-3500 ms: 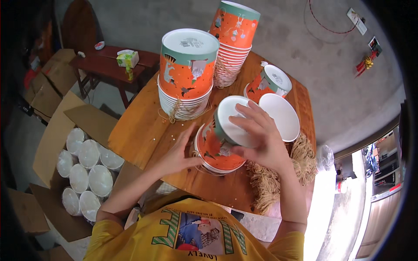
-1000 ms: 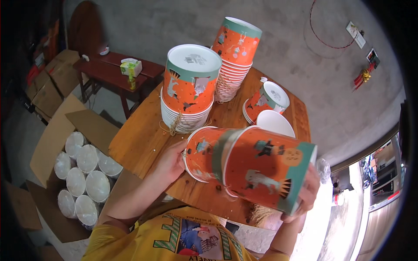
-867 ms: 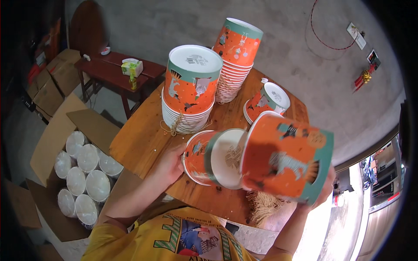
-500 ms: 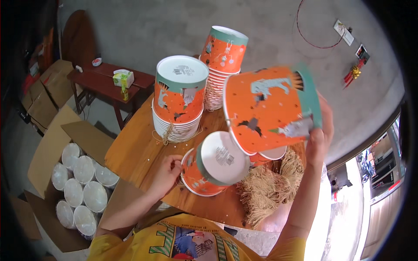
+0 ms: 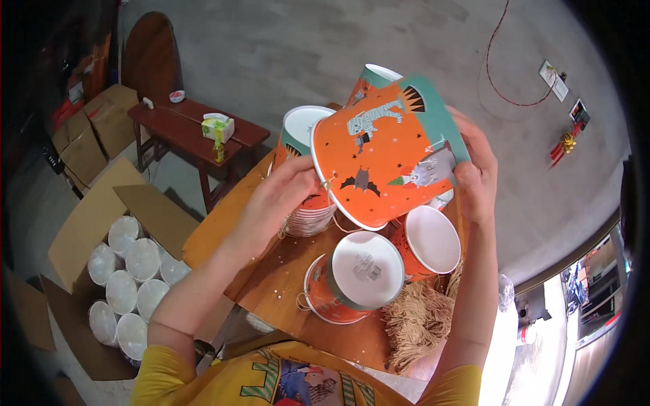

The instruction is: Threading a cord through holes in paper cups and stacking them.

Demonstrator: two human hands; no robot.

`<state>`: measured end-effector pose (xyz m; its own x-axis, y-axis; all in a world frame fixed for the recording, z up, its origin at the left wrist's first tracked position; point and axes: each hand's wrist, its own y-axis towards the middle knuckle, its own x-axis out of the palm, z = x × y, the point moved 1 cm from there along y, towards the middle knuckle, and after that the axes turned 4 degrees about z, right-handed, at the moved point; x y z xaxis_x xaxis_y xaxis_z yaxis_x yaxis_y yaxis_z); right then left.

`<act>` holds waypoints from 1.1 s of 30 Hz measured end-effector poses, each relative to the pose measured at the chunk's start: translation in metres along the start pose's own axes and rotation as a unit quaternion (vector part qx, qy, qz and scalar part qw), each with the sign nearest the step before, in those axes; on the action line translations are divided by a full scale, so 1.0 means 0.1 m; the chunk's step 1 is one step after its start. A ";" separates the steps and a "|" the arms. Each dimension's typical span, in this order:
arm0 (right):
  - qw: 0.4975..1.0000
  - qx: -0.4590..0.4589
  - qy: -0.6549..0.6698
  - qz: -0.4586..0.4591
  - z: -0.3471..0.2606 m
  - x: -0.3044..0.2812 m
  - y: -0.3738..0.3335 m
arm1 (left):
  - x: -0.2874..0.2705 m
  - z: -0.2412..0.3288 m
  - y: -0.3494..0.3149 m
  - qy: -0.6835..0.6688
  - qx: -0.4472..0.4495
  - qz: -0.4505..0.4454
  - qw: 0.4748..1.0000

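A large orange paper bucket (image 5: pixel 386 159) with a green band and cartoon figures is held up, tilted, above the table. My right hand (image 5: pixel 477 166) grips it around its green base end. At the white rim, the fingers of my left hand (image 5: pixel 288 196) close on the edge, beside a thin cord threaded through the wall. Below, another bucket (image 5: pixel 367 269) rests base up on the table, with a loop of cord at its side. To its right, a further bucket (image 5: pixel 435 240) leans with its white round face toward me. Behind my hands stand stacked upside-down buckets (image 5: pixel 305 122).
A bundle of tan cord (image 5: pixel 416 321) lies at the right side of the wooden table (image 5: pixel 261 284). On the left, an open cardboard box (image 5: pixel 81 230) contains several wrapped white tubs. Beyond it, a dark red bench (image 5: pixel 183 125) carries a tissue box (image 5: pixel 218 126) and a small bottle.
My left hand has left the base-up bucket on the table and come up to the rim of the raised bucket. My right hand has brought that bucket slightly left. The view has shifted.
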<state>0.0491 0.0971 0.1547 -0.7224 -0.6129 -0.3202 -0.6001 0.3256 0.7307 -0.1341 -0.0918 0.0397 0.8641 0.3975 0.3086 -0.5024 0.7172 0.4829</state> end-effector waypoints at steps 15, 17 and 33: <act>0.985 -0.062 -0.161 0.003 0.00 0.26 0.29 | -0.01 -0.25 0.38 -0.068 -0.120 0.019 0.990; 0.978 -0.051 -0.199 0.017 0.01 0.30 0.33 | -0.05 -0.25 0.38 -0.030 -0.114 0.028 0.993; 0.973 -0.070 -0.221 0.019 0.18 0.60 0.48 | -0.80 -0.68 0.43 0.207 0.056 0.113 0.970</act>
<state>-0.0295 0.0886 0.1600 -0.8389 -0.2237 -0.4962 -0.5396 0.2223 0.8120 -0.2226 -0.0536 -0.0194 0.6573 0.7502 0.0721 -0.6608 0.5277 0.5338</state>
